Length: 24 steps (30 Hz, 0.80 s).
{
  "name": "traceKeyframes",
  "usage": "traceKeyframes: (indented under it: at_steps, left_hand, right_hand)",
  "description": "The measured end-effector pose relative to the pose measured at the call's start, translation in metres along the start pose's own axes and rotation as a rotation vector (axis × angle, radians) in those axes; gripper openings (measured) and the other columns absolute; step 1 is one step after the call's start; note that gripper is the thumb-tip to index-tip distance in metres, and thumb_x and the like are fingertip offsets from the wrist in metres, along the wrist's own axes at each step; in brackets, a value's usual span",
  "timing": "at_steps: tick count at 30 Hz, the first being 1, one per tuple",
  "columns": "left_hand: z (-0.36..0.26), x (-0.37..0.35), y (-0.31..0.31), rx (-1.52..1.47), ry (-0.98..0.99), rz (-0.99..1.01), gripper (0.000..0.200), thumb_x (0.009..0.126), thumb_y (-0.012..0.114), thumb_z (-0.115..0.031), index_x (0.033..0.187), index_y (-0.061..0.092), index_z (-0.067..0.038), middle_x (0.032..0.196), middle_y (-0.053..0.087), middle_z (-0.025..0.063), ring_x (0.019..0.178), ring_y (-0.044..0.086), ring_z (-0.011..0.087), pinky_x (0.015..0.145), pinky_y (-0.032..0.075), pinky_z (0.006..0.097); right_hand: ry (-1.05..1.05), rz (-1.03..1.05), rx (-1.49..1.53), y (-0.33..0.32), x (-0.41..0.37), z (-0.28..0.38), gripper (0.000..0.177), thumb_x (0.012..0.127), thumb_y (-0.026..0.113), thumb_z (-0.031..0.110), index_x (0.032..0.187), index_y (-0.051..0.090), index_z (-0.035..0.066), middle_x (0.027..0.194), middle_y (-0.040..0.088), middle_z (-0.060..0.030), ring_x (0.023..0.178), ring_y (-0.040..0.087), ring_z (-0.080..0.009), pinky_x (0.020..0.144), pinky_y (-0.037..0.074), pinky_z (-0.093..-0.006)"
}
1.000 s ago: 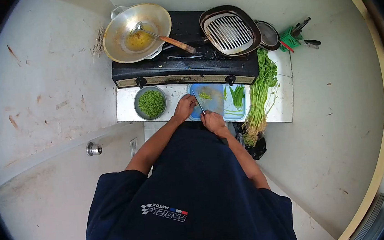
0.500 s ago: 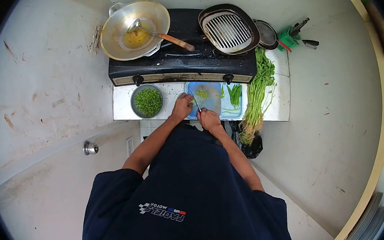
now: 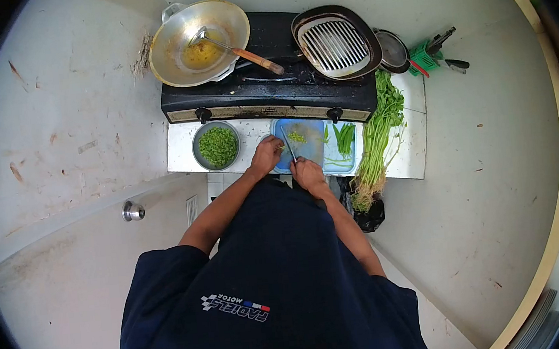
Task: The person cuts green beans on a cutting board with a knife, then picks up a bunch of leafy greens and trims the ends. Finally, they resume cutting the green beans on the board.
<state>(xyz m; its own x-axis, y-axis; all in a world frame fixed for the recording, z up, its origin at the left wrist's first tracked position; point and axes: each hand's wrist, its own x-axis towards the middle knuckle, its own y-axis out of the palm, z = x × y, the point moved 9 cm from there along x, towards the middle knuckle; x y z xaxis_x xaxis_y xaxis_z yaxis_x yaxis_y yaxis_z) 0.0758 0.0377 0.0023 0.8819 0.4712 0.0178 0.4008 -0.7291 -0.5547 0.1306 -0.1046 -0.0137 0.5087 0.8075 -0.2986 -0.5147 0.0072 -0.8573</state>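
My right hand [image 3: 309, 176] is wrapped round the handle of a knife [image 3: 288, 142], its blade pointing away from me over a blue cutting board [image 3: 314, 158]. At the board's left edge, my left hand [image 3: 267, 155] has its fingers bent together beside the blade, with a bit of green vegetable [image 3: 282, 149] showing at the fingertips. Small chopped green pieces [image 3: 297, 136] lie just right of the blade. Several long green pods [image 3: 344, 139] rest on the right part of the board. Left of my hands stands a grey bowl [image 3: 196, 156] of finely chopped greens [image 3: 218, 146].
Behind the board is a black gas stove [image 3: 266, 96]. It bears a wok [image 3: 162, 52] with a wooden-handled ladle [image 3: 257, 61] and a ridged grill pan [image 3: 336, 44]. Leafy greens with roots [image 3: 377, 139] hang over the counter edge at right, near a green utensil basket [image 3: 423, 54].
The knife blade has shifted slightly away from my left fingertips, to the right. My hands stay in nearly the same place; the whole view has moved a little.
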Motion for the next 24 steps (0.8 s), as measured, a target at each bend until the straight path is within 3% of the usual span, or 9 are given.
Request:
traceKeyframes:
  at_steps: [8,24]
  left_hand:
    - [0.007,-0.002,0.002,-0.116,-0.064,0.015,0.018,0.078,0.068,0.006,0.096,0.071,0.002,0.089,0.065,0.0165,0.086,0.068,0.0331,0.077,0.056,0.0409]
    - [0.000,0.000,-0.002,-0.014,-0.018,0.019,0.019,0.078,0.067,0.005,0.095,0.073,-0.001,0.088,0.065,0.0159,0.080,0.067,0.0324,0.075,0.056,0.0393]
  right_hand:
    - [-0.008,0.040,0.001,0.000,-0.007,-0.001,0.042,0.102,0.051,0.036,0.098,0.064,-0.003,0.081,0.070,-0.0288,0.078,0.070,-0.0460,0.072,0.057,-0.0528]
    - [-0.043,-0.011,-0.018,0.003,0.006,0.011,0.042,0.103,0.050,0.035,0.093,0.064,-0.003,0.078,0.070,-0.0271,0.074,0.071,-0.0449,0.071,0.057,-0.0509]
